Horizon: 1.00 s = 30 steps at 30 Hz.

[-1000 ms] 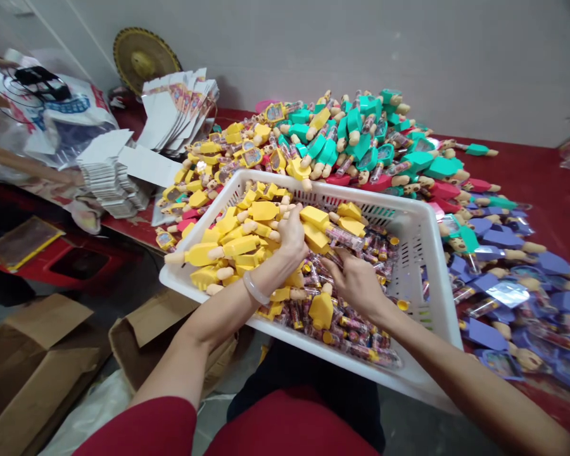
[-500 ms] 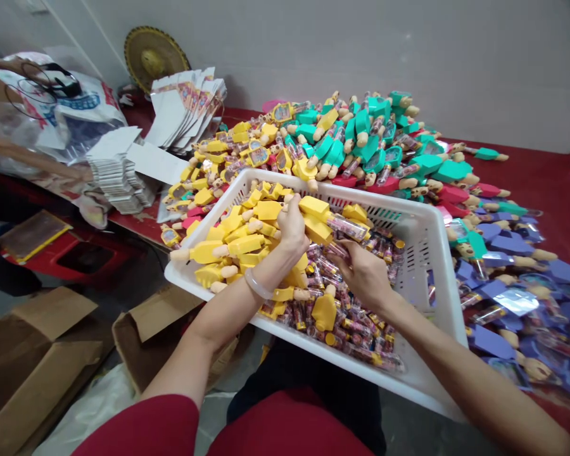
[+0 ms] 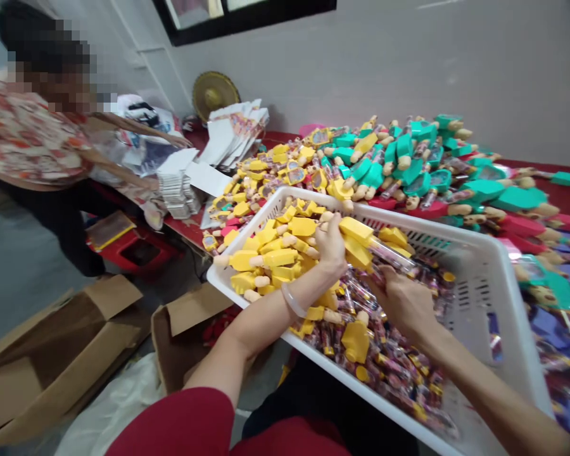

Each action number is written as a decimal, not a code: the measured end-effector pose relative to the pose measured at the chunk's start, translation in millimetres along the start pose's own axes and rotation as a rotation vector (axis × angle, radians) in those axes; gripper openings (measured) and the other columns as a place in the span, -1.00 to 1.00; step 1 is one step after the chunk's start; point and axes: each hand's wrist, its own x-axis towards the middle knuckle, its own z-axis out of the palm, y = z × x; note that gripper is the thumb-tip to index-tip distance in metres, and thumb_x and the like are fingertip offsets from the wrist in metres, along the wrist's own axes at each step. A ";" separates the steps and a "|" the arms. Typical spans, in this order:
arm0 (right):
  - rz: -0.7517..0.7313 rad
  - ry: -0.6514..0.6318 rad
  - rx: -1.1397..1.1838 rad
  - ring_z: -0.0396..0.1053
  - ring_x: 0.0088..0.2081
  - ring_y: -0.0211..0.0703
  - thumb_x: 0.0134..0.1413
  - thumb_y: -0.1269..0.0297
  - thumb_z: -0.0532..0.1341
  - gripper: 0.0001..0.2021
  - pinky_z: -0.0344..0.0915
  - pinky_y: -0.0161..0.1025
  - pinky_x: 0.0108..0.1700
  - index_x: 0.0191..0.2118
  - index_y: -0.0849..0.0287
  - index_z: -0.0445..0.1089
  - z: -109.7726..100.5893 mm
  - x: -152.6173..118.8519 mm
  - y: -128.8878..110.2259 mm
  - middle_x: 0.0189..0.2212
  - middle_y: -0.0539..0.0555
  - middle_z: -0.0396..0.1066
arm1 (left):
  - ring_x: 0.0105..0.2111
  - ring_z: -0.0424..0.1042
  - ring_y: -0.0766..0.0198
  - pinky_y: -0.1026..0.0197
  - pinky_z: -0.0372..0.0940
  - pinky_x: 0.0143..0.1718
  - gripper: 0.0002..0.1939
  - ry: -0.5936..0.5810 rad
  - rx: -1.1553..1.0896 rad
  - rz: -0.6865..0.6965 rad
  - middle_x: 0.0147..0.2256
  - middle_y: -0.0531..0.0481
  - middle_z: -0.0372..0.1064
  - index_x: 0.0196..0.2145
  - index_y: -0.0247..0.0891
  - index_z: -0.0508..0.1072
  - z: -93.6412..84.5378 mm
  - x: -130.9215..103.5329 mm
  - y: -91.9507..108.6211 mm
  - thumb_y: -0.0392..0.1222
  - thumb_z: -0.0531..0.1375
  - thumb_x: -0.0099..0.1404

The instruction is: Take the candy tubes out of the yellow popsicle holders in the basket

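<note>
My left hand [image 3: 330,244], with a pale bangle on the wrist, is closed around yellow plastic toy pieces [image 3: 357,229]. A clear tube [image 3: 393,254] with small contents sticks out from one of them. Just to the right, my right hand [image 3: 406,303] has its fingers curled at a small clear tube, mostly hidden by the fingers. Both hands are over a white plastic basket [image 3: 527,316]. More yellow pieces with beige knobbed ends [image 3: 280,258] fill its left side. Many small yellow-capped tubes [image 3: 399,373] lie in its middle and front.
Behind the basket, yellow and green toys [image 3: 403,149] are heaped on a red table [image 3: 563,196]; purple ones lie at right. A co-worker [image 3: 33,139] reaches toward stacked white cards [image 3: 173,190] at left. Open cardboard boxes [image 3: 61,367] and a red stool [image 3: 142,253] stand on the floor.
The view has swung left and up, so the co-worker's upper body and a window edge now show. Both hands stay close together over the basket, the left still gripping the yellow pieces.
</note>
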 end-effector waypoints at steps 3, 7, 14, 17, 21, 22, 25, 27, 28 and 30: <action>0.041 -0.234 0.250 0.22 -0.60 -0.16 0.06 -0.25 0.15 -0.53 0.04 -0.27 -0.53 -0.44 0.11 0.28 -2.2 -5.8 -1.9 -0.68 -0.01 0.25 | -0.44 0.41 0.26 0.23 0.31 -0.34 -0.71 -0.070 -0.020 -0.070 -0.50 0.05 0.34 -0.45 -0.24 0.32 1.2 -10.1 1.4 -0.10 0.37 0.07; 0.268 -0.716 0.911 -0.13 -0.73 -0.34 0.10 -0.28 0.11 -0.45 -0.12 -0.31 -0.65 -0.61 0.06 0.03 -6.7 -9.9 -6.5 -0.77 -0.15 -0.06 | -0.47 0.40 0.32 0.27 0.30 -0.34 -0.74 -0.197 -0.018 -0.158 -0.52 0.07 0.33 -0.48 -0.24 0.30 5.1 -19.7 11.9 -0.16 0.35 0.11; 0.234 -0.285 0.264 0.29 -0.52 -0.16 0.07 -0.01 0.24 -0.67 0.09 -0.30 -0.46 -0.48 0.10 0.19 7.1 3.1 -9.0 -0.62 0.01 0.28 | -0.49 0.39 0.35 0.30 0.31 -0.36 -0.64 -0.041 0.110 -0.046 -0.54 0.13 0.31 -0.46 -0.27 0.28 1.6 -1.3 7.4 -0.01 0.36 0.06; 0.162 -0.225 0.146 0.33 -0.44 -0.11 0.07 0.07 0.24 -0.72 0.11 -0.28 -0.41 -0.47 0.11 0.20 4.6 2.6 -9.0 -0.55 0.05 0.35 | -0.48 0.41 0.35 0.31 0.31 -0.36 -0.63 -0.079 0.106 -0.040 -0.52 0.12 0.32 -0.42 -0.28 0.31 1.4 -2.1 2.9 0.00 0.37 0.04; 0.246 -0.689 0.831 -0.06 -0.68 -0.35 0.00 -0.10 0.28 -0.54 -0.08 -0.35 -0.61 -0.52 0.08 0.04 -3.5 -3.9 -10.3 -0.72 -0.17 0.01 | -0.51 0.41 0.35 0.30 0.32 -0.36 -0.61 -0.174 0.049 -0.117 -0.52 0.12 0.34 -0.40 -0.29 0.34 4.0 -9.0 8.3 -0.03 0.41 -0.03; 0.316 -0.805 0.998 -0.18 -0.71 -0.39 -0.02 -0.12 0.29 -0.50 -0.16 -0.36 -0.65 -0.52 0.07 0.00 -4.3 -5.5 -10.9 -0.75 -0.22 -0.09 | -0.51 0.42 0.34 0.29 0.33 -0.35 -0.60 -0.216 0.042 -0.143 -0.52 0.11 0.34 -0.40 -0.30 0.35 4.1 -11.1 10.5 -0.02 0.41 -0.03; 0.414 -0.967 1.262 -0.31 -0.72 -0.44 -0.03 -0.15 0.31 -0.50 -0.26 -0.39 -0.68 -0.48 0.07 0.03 -4.4 -6.9 -11.3 -0.76 -0.29 -0.19 | -0.47 0.46 0.27 0.24 0.37 -0.33 -0.61 -0.333 0.051 -0.185 -0.50 0.04 0.37 -0.39 -0.29 0.37 1.5 -16.6 13.5 0.00 0.40 0.00; 0.366 -0.963 1.179 -0.16 -0.73 -0.40 -0.02 -0.16 0.31 -0.55 -0.14 -0.39 -0.68 -0.37 0.10 0.17 -5.8 -1.9 -6.4 -0.75 -0.26 -0.05 | -0.45 0.45 0.27 0.22 0.39 -0.31 -0.68 -0.320 0.066 -0.172 -0.49 0.04 0.38 -0.41 -0.27 0.36 1.3 -15.5 12.7 -0.06 0.39 0.04; 0.322 -0.901 1.068 -0.02 -0.70 -0.37 -0.04 -0.15 0.33 -0.54 -0.03 -0.38 -0.65 -0.27 0.12 0.23 -7.7 2.7 -1.3 -0.71 -0.22 0.07 | -0.45 0.45 0.28 0.22 0.40 -0.29 -0.73 -0.273 0.078 -0.158 -0.49 0.04 0.38 -0.41 -0.26 0.36 4.0 -11.6 13.1 -0.10 0.37 0.07; 0.233 -0.629 0.792 0.25 -0.55 -0.25 -0.05 -0.12 0.35 -0.44 0.18 -0.31 -0.53 -0.05 0.15 0.26 -13.9 14.9 14.4 -0.52 -0.07 0.33 | -0.43 0.45 0.28 0.20 0.41 -0.27 -0.82 -0.129 0.105 -0.119 -0.47 0.03 0.38 -0.40 -0.25 0.35 18.3 6.1 20.6 -0.17 0.30 0.17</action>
